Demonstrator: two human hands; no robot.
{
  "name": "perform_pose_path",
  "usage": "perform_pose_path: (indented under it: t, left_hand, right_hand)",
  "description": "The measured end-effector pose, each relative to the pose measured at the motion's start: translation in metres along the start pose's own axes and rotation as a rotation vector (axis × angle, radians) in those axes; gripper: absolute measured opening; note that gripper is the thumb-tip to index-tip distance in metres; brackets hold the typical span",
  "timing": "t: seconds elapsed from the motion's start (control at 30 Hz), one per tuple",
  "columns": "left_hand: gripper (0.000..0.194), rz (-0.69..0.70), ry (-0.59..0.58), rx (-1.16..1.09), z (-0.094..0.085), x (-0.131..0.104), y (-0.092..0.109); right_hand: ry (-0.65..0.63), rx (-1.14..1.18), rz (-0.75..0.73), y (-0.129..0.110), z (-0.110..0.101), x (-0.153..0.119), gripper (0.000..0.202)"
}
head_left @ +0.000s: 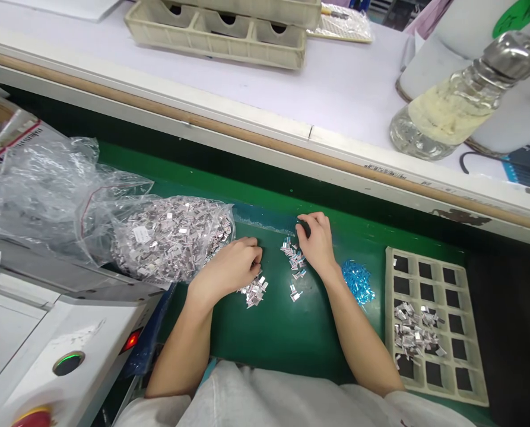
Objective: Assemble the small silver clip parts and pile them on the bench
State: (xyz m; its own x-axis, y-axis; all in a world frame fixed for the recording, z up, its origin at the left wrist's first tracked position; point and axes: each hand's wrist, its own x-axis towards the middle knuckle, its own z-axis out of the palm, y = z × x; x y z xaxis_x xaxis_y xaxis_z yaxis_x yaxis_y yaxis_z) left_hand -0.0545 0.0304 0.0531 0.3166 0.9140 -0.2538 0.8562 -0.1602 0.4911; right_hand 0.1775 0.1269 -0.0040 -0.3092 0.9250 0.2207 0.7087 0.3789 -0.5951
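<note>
A white label [142, 234] on the bag [171, 237] was too small to read; the green tabletop [265, 332] lay below a white shelf [354, 83]. The left hand [233, 267] curled over metal pieces [254, 292] beside the bag, its grip hidden, while the right hand [317, 237] closed around a dark piece [306, 228], between metal bits [294, 258] and blue bits [358, 283].

Small parts [256, 290] look like shiny silvery metal, bag [175, 237] crinkly clear plastic, super glossy. Green table [282, 338] smooth with slight sheen, compartment tray [469, 332] dull cream plastic. Bottle [443, 112] clear, shiny, glass-looking. Shirt [256, 397] matt grey cloth.
</note>
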Motion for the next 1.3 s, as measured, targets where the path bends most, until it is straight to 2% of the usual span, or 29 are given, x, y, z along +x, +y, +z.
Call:
perform_pose_path:
  t: [0.23,0.43,0.6,0.77,0.83,0.93,1.03,1.3]
  left_hand:
    - [0.022,0.063,0.066,-0.132,-0.003,0.001,-0.004]
    - [0.018,0.018,0.076,-0.290,-0.003,0.006,-0.013]
    - [0.018,0.031,0.095,-0.385,-0.004,0.007,-0.017]
    - [0.017,0.049,0.182,-0.488,-0.007,0.008,-0.012]
    - [0.012,0.035,0.247,-0.559,-0.007,0.009,-0.008]
    - [0.011,0.013,0.322,-0.668,-0.006,0.010,-0.003]
    - [0.011,0.005,0.350,-0.717,-0.005,0.011,0.001]
    - [0.009,0.002,0.381,-0.711,-0.002,0.012,0.002]
  right_hand:
    - [0.062,0.072,0.012,-0.003,-0.003,-0.001,0.015]
    - [0.076,0.128,0.012,-0.005,-0.004,-0.001,0.014]
    - [0.090,0.171,0.021,-0.006,-0.005,-0.002,0.014]
    - [0.134,0.268,0.010,-0.024,-0.015,-0.005,0.012]
    - [0.077,0.374,0.012,-0.035,-0.020,-0.008,0.010]
    - [-0.102,0.550,0.029,-0.051,-0.026,-0.012,0.010]
    - [-0.220,0.594,0.022,-0.059,-0.027,-0.016,0.011]
    - [-0.219,0.540,-0.024,-0.060,-0.022,-0.017,0.011]
